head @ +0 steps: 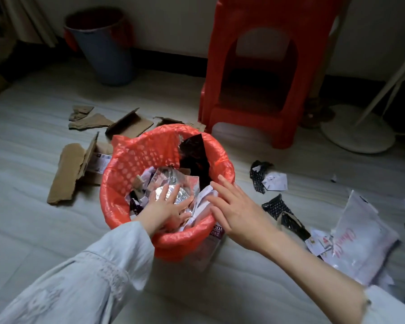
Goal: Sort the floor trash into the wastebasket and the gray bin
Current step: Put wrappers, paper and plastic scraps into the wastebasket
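Red-lined round wastebasket [126, 160]: crinkled silver foil wrapper [182, 195] pressed by flat left hand [164, 204], right hand [234, 206] released; liner could be torn by overpacking

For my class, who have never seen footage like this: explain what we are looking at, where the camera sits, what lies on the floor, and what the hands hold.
There is no machine here. A person wears one camera on the head, looking down at their own hands. The left hand presses flat on silvery wrappers inside the wastebasket, which has a red bag liner. The right hand hovers open at its rim, holding nothing. On the floor lie cardboard pieces to the left and torn mailer bags to the right. Behind stand a gray bin and a red stool.
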Tool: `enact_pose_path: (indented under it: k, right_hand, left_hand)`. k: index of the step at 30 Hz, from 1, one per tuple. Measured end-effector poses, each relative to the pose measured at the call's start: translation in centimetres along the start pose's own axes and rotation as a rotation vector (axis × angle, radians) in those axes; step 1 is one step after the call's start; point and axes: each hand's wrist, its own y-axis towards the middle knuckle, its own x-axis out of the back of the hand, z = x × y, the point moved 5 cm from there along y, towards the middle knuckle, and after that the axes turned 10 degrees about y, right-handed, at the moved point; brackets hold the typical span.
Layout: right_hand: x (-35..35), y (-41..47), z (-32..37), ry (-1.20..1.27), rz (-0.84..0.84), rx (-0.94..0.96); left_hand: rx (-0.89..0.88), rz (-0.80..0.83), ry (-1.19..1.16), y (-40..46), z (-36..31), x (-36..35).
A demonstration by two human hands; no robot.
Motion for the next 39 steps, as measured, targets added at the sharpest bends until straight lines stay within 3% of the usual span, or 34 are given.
enact_pose_path:
  k: [3, 7, 10, 13, 16, 18, 22, 27, 30, 33, 39]
  right_hand:
    - [0.0, 0.0, 0.0, 0.040, -0.008, 0.016]
    - [0.3, -0.6, 0.2, 0.067, 0.077, -0.010]
    - [1.0, -1.8, -0.2, 0.117, 0.067, -0.064]
    - [2.2, -3.6, -1.3, 0.190, -0.026, -0.166]
    - [3.2, -6.2, -3.7, 0.182, -0.110, -0.269]
    - [2.9, -8.2, -6.2, 0.182, -0.111, -0.357]
    - [1.3, -12.6, -12.5, 0.214, -0.104, -0.621]
    - [-2.1, -17.3, -19.6, 0.141, -0.080, -0.864]
    - [-5.2, -18.6, -22.4, 0.248, -0.078, -0.906]
    - [-6.7, -18.2, -24.0, 0.321, -0.149, -0.856]
    - [-8.0, -18.3, -26.4, 0.200, 0.088, -0.873]
  left_hand:
    - [-0.014, 0.005, -0.015, -0.1, -0.2, 0.1]
    - [-0.022, -0.136, -0.176, -1.6, -0.2, 1.6]
    - [-0.005, -0.369, -0.332, -4.1, -0.1, 4.2]
    - [0.039, -0.711, -0.377, -7.0, -0.6, 7.4]
    - [-0.153, -1.029, -0.415, -9.9, -3.8, 10.9]
    - [-0.364, -1.108, -0.356, -11.3, -7.3, 12.2]
    - [-0.637, -0.963, -0.166, -9.0, -15.7, 11.4]
    - [-0.541, -0.529, 0.097, -0.6, -22.4, 7.6]
    - [-0.522, -0.391, 0.148, 4.1, -24.9, 5.8]
    - [-0.529, -0.336, 0.091, 8.3, -26.9, 5.0]
    - [-0.557, -0.374, 0.116, 12.6, -28.3, 3.1]
